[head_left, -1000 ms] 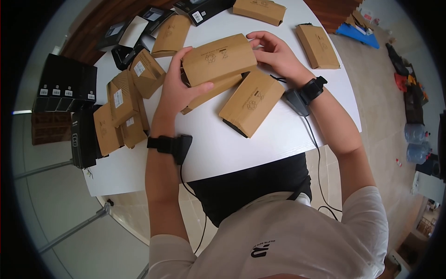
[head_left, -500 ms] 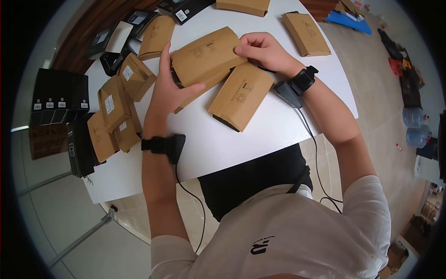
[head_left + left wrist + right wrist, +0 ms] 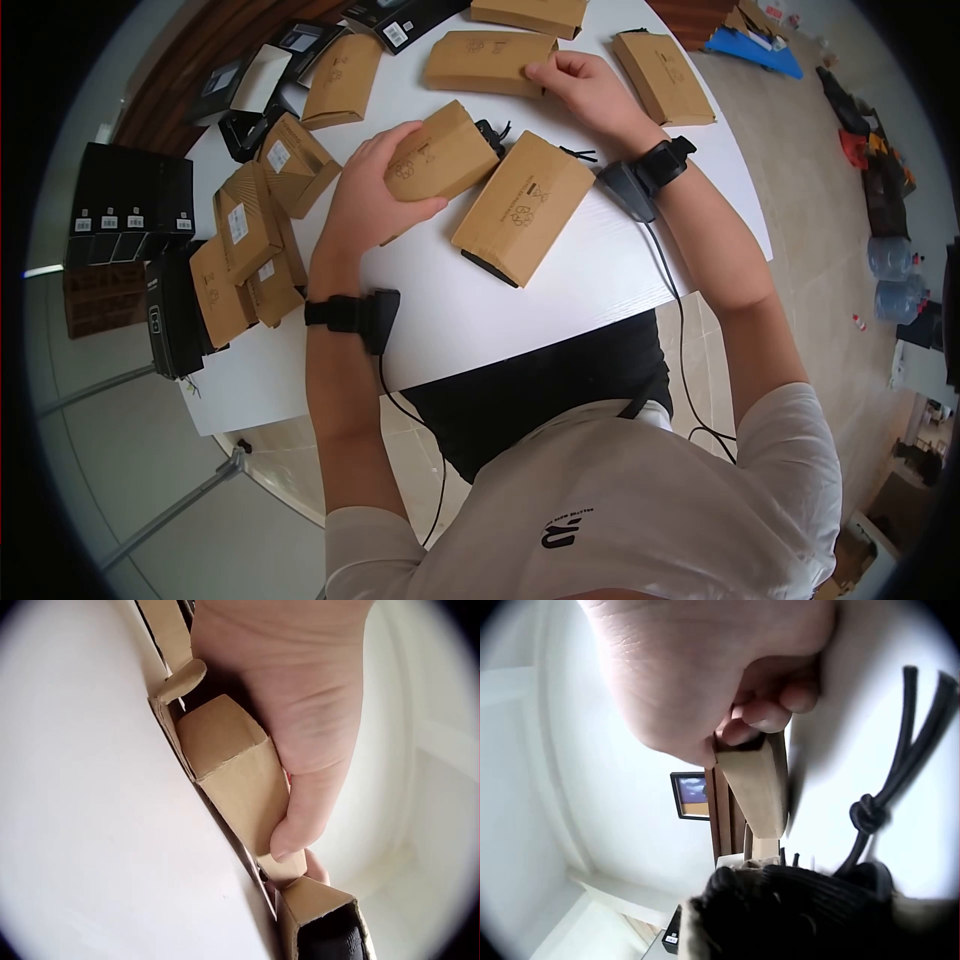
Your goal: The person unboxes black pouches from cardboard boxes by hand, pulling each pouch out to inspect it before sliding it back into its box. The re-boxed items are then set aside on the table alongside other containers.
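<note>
My left hand (image 3: 375,190) grips a small brown cardboard box (image 3: 440,152), thumb along the near side and fingers over the far side. From that box's right end sticks a black cord bundle (image 3: 490,135). In the left wrist view, the thumb presses against the box's folded edge (image 3: 244,799). Farther back, my right hand (image 3: 588,88) pinches the right end of a second brown box (image 3: 485,62), which lies long side across. The right wrist view has the fingertips at that box's end (image 3: 756,787). A third brown box (image 3: 525,205) lies slantwise nearer the body.
At left, brown boxes (image 3: 238,222) with labels lie piled beside upright black boxes (image 3: 130,210). Another brown box (image 3: 665,78) rests near the table's right edge. More brown and black boxes (image 3: 400,25) line the back of the white table (image 3: 480,320). A knotted black cord (image 3: 870,814) shows close to the right wrist.
The upper box, earlier held between both hands over another, has moved back and right with the right hand. My left hand has let go of it and now holds the box that was underneath.
</note>
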Available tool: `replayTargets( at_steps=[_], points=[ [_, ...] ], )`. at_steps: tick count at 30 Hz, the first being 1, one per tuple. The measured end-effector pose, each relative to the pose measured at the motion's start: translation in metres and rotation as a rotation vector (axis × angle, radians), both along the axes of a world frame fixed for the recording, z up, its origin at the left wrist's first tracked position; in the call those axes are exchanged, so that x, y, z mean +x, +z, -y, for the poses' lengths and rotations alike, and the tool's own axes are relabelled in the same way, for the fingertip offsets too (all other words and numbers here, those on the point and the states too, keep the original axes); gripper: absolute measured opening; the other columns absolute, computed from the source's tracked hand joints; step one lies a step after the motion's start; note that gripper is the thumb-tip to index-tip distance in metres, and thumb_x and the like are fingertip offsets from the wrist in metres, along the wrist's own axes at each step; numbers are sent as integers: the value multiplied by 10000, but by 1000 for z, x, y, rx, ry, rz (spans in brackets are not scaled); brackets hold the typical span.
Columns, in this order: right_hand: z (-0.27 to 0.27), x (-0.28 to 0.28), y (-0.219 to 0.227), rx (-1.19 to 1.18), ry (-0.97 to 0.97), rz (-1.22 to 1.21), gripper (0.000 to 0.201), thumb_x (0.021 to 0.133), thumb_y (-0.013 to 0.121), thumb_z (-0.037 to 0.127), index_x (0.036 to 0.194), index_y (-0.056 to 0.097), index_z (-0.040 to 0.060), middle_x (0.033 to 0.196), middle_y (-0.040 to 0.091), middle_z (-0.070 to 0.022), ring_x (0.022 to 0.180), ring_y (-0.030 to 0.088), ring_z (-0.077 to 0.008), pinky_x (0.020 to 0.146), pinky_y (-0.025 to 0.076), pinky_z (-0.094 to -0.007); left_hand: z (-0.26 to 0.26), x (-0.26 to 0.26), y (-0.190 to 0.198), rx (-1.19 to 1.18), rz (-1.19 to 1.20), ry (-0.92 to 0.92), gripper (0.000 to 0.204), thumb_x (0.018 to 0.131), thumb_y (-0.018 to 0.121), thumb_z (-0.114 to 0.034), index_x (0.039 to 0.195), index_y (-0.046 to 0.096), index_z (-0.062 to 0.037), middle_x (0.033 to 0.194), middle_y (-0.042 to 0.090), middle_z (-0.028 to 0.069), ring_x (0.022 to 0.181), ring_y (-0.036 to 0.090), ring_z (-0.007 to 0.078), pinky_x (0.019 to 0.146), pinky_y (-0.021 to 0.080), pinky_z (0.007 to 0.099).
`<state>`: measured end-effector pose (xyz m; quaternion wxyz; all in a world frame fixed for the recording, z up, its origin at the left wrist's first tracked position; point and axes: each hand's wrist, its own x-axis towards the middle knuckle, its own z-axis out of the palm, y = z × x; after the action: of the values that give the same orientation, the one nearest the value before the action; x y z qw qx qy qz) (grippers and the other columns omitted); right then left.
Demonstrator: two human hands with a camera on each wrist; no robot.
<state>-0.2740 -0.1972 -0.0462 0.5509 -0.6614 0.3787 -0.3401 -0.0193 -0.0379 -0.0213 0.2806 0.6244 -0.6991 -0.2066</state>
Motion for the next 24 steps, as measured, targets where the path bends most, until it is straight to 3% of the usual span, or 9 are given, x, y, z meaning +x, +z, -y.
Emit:
replayTargets(
  at_steps=[1,4,8,10,11,13,17,21,24],
  points=[
    [-2,1,2,-71,21,-93,393,937,681,352,666,546,102,626,463,70,579,382,-37,519,322,-242,0,-1,0,-13,-38,37,801,618,854,-194,1348,542,-87,1268,608,144,1195,571,291,1017,468,407],
    [0,-2,0,-85,-25,-218,426,923,694,389,655,557,88,614,463,68,582,389,-38,511,324,-246,1,1,-3,-60,-93,77,778,634,849,-178,1345,545,-88,1267,607,145,1180,585,289,993,490,394],
    [-4,-4,3,-43,22,-170,387,920,703,372,701,607,67,632,483,67,593,404,-39,526,340,-241,1,1,-3,-88,-121,75,773,636,850,-171,1345,553,-93,1268,602,152,1169,597,287,979,504,385],
    [-8,1,-2,-143,110,13,318,909,721,345,805,688,47,652,505,68,610,422,-34,547,355,-224,-1,-2,1,-56,-138,77,773,635,849,-170,1346,556,-93,1265,603,154,1166,599,285,978,505,384],
    [-10,2,-2,-143,111,13,318,909,721,345,805,688,47,652,505,68,610,422,-34,547,355,-224,-1,-2,2,-25,-154,77,774,634,849,-170,1346,558,-93,1262,604,156,1163,601,284,977,506,382],
    [-17,2,1,-132,221,27,282,897,737,316,965,739,42,680,538,63,632,450,-36,575,376,-215,-1,-2,1,-24,-161,75,775,632,849,-168,1347,558,-94,1261,605,154,1162,602,282,976,506,382],
    [-24,2,8,-144,292,-160,418,883,747,330,1149,705,10,713,575,40,666,493,-48,604,406,-228,-1,-1,-1,-53,-174,39,775,630,846,-168,1345,559,-91,1262,601,149,1153,604,276,970,507,379],
    [-28,2,12,-121,344,-204,436,871,756,352,1141,705,13,727,589,35,676,501,-51,613,409,-232,-1,-3,-2,-81,-137,14,774,630,843,-171,1347,561,-99,1264,598,144,1140,607,269,955,513,374],
    [-34,4,13,-84,346,-209,345,925,711,266,1150,687,6,709,571,53,648,487,-30,590,395,-216,0,-2,-3,-35,-198,23,774,630,840,-174,1350,563,-115,1262,597,142,1131,608,266,941,519,370]
  ],
)
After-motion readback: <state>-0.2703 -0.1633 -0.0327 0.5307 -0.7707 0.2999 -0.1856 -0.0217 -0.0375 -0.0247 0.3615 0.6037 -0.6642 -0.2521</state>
